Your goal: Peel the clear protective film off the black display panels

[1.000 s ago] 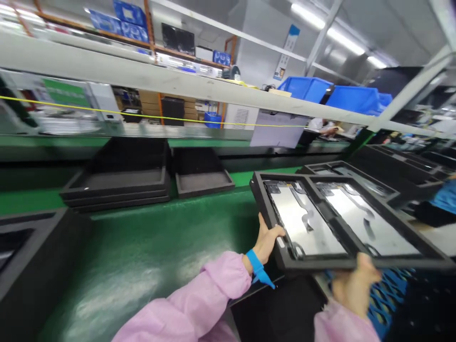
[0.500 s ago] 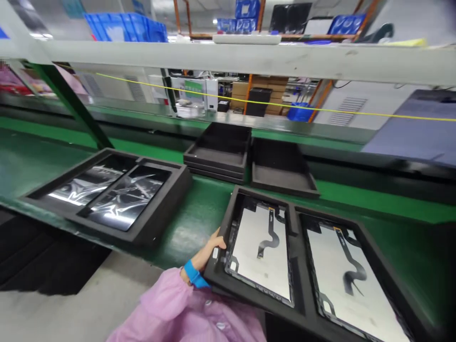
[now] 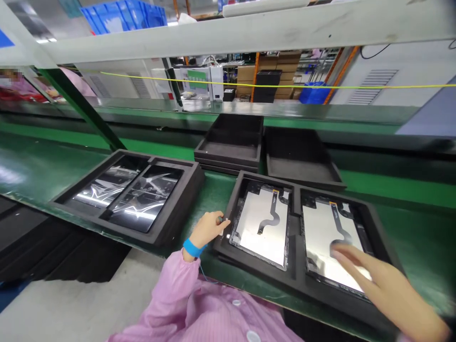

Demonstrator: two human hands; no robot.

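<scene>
My left hand (image 3: 206, 229), with a blue wristband (image 3: 194, 248), is at the left rim of a black foam tray (image 3: 296, 266). Its fingers are closed, with a small dark thing at the fingertips that I cannot make out. Two display panels lie in the tray, silvery backs up: the left panel (image 3: 245, 228) and the right panel (image 3: 317, 232). Each has a dark curved flex cable, the left cable (image 3: 273, 217) in full sight. Over the right panel hovers my right hand (image 3: 381, 280), slightly blurred, fingers stretched out and thumb apart, partly hiding the panel and its cable.
Left on the green bench (image 3: 24, 161) is another foam tray (image 3: 190, 190) with two glossy dark screens (image 3: 146, 197). Behind stand stacked black trays (image 3: 228, 156) and a single tray (image 3: 302, 166). A white beam (image 3: 249, 31) and a yellow cord (image 3: 278, 86) cross above.
The tray with the two panels now rests lower on the bench. My left hand has loosened from its rim, and my right hand has come into view over the right panel.
</scene>
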